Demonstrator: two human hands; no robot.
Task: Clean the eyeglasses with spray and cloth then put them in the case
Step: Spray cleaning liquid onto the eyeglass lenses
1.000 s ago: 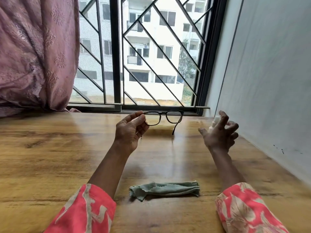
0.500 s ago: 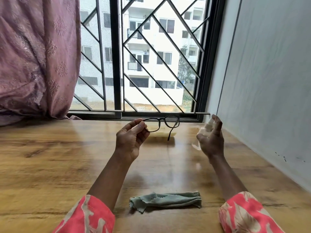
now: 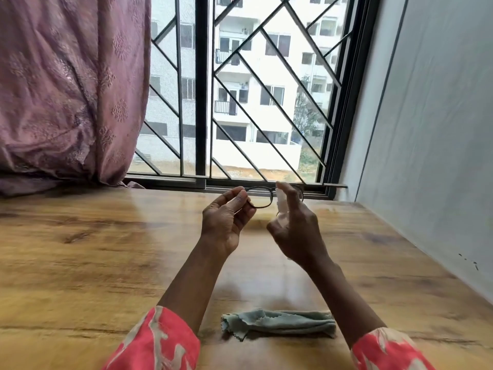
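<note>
No readable brand, label or writing on anything in view. Left hand (image 3: 226, 222): thumb and forefinger pinch the left end of the eyeglasses (image 3: 262, 197), remaining fingers (image 3: 241, 200) loosely curled under, palm facing the camera. Glasses are dark-framed, held in the air above the far part of the counter (image 3: 93, 249), lenses lined up roughly along the window sill; right lens is mostly hidden behind the right hand. Right hand (image 3: 296, 228): fingers wrapped round a small pale spray bottle (image 3: 281, 202), forefinger raised over its top, thumb on the near side; bottle is blurred, upright to slightly tilted, just beside the middle of the glasses, nozzle direction can't be told. Both hands are raised off the counter, close together, near its far edge by the window. Cloth (image 3: 280, 323): grey-green, crumpled into a long fold, lying flat on the counter close to the near edge, between the two forearms, touching neither. Sleeves (image 3: 160, 343) are red-pink with a pale print, at the bottom edge of the view. Counter is glossy wood grain, running to a white wall (image 3: 426, 129) on the right side. Behind the far edge: window with dark diagonal grille (image 3: 240, 102), pink-mauve patterned curtain (image 3: 66, 89) bunched at the far-left corner, white apartment block outside.
</note>
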